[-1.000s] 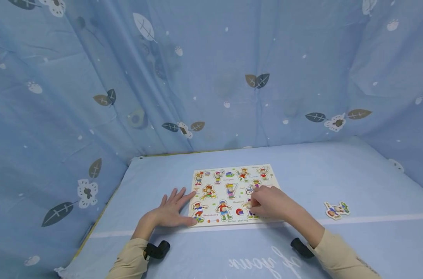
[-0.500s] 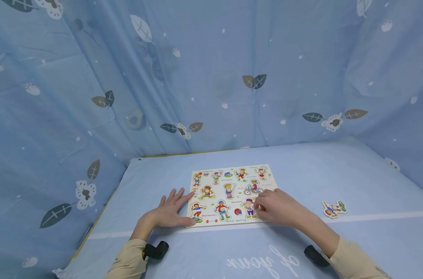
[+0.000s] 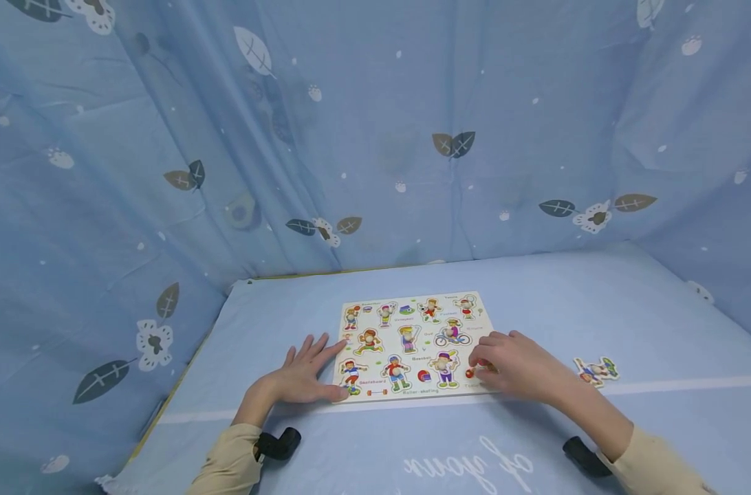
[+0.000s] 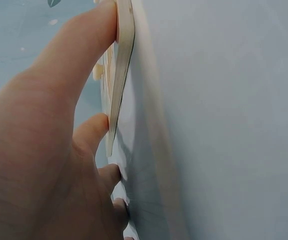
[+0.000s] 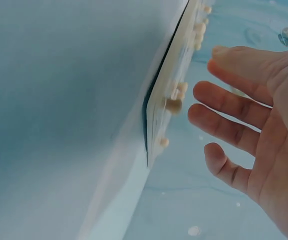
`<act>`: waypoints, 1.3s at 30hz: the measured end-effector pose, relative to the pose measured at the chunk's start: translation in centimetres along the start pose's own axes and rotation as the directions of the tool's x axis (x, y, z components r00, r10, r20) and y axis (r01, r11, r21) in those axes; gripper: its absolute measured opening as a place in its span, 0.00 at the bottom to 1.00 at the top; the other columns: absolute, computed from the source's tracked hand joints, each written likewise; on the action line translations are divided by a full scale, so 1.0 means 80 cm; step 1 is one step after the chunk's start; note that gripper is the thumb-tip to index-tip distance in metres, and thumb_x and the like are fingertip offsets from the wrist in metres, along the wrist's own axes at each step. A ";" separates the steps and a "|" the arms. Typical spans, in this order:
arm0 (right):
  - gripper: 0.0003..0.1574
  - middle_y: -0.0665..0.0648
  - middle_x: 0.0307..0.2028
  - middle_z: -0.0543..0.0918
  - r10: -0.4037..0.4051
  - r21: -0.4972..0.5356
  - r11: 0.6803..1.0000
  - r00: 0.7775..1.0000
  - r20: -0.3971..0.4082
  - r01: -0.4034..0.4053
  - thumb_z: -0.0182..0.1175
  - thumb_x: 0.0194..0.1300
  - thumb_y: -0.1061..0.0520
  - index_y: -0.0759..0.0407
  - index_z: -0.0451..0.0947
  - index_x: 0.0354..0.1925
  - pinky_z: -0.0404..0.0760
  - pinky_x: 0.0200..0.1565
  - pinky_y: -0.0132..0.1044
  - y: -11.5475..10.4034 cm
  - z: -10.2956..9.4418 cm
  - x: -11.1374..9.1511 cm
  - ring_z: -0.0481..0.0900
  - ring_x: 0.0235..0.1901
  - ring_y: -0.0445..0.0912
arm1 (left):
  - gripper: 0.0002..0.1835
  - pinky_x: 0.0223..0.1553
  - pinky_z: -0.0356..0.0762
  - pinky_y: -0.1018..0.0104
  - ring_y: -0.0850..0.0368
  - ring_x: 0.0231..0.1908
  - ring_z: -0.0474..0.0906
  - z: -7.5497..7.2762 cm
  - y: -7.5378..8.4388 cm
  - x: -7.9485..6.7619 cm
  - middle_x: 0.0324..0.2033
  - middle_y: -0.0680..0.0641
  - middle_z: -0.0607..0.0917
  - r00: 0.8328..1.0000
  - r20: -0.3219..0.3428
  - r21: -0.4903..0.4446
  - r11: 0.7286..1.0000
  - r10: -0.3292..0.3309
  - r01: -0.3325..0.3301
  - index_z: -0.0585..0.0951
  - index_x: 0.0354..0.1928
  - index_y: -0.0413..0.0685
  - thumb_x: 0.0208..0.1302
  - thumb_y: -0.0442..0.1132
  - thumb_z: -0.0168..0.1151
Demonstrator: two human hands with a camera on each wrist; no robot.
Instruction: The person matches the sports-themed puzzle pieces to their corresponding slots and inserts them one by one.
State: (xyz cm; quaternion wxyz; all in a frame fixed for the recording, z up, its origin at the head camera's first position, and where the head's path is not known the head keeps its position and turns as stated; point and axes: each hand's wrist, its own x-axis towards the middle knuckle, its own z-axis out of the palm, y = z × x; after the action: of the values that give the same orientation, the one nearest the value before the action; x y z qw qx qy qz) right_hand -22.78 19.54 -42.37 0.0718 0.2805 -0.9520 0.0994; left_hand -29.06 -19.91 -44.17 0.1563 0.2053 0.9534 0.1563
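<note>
A wooden peg puzzle board (image 3: 412, 361) with printed sports figures lies on the table. My left hand (image 3: 304, 375) has its fingers spread, thumb and index fingertip touching the board's left edge; in the left wrist view the thumb (image 4: 83, 40) presses on the board's edge (image 4: 122, 75). Over the board's lower right part is my right hand (image 3: 520, 368), loosely curled and holding nothing. The right wrist view shows its fingers (image 5: 229, 102) apart from the board and its knobs (image 5: 174, 105). Just left of that hand, the baseball figure piece (image 3: 444, 377) sits on the board.
A loose figure puzzle piece (image 3: 592, 375) lies on the table to the right, beyond my right forearm. A light blue cloth (image 3: 276, 302) covers the table, and a patterned blue curtain (image 3: 375, 227) hangs behind it.
My right hand has let go of the baseball figure piece and moved right, uncovering it and the bicycle figure. My left hand stays in place at the board's edge.
</note>
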 end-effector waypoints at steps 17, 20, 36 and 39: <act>0.13 0.43 0.37 0.83 0.161 -0.060 0.985 0.987 -0.023 -0.162 0.74 0.54 0.57 0.45 0.85 0.39 0.79 0.42 0.50 0.049 -0.028 -0.039 0.78 0.38 0.43 | 0.53 0.71 0.31 0.32 0.35 0.76 0.32 0.000 0.000 0.000 0.78 0.40 0.46 1.000 0.004 0.017 1.000 -0.010 0.010 0.54 0.78 0.63 0.54 0.70 0.64; 0.14 0.44 0.38 0.83 0.165 -0.064 0.984 0.986 -0.015 -0.165 0.74 0.53 0.57 0.46 0.85 0.40 0.80 0.42 0.51 0.057 -0.031 -0.043 0.79 0.38 0.43 | 0.53 0.71 0.31 0.32 0.36 0.76 0.32 0.000 0.001 0.000 0.78 0.40 0.45 1.000 0.010 0.016 1.000 -0.012 0.012 0.53 0.78 0.63 0.54 0.70 0.64; 0.18 0.52 0.39 0.82 0.288 0.015 0.955 0.941 0.180 -0.295 0.73 0.56 0.58 0.58 0.82 0.46 0.83 0.42 0.51 0.106 -0.064 -0.069 0.80 0.40 0.51 | 0.53 0.71 0.31 0.32 0.36 0.76 0.32 -0.001 0.002 -0.001 0.78 0.40 0.46 1.000 0.011 0.009 1.000 -0.008 0.008 0.54 0.78 0.63 0.55 0.71 0.63; 0.19 0.53 0.40 0.82 0.303 0.049 0.946 0.927 0.220 -0.320 0.72 0.56 0.60 0.61 0.81 0.47 0.82 0.44 0.53 0.118 -0.068 -0.074 0.80 0.42 0.52 | 0.53 0.71 0.31 0.31 0.36 0.76 0.31 -0.001 0.002 0.000 0.78 0.40 0.46 1.000 0.011 0.003 1.000 -0.005 0.005 0.54 0.78 0.63 0.55 0.70 0.64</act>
State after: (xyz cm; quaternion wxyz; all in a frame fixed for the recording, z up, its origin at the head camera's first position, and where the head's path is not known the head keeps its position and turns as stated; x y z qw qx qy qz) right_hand -22.58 31.63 -39.65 -0.0573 0.1375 -0.9816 0.1194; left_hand -29.01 -19.78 -44.02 0.1615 0.2041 0.9533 0.1532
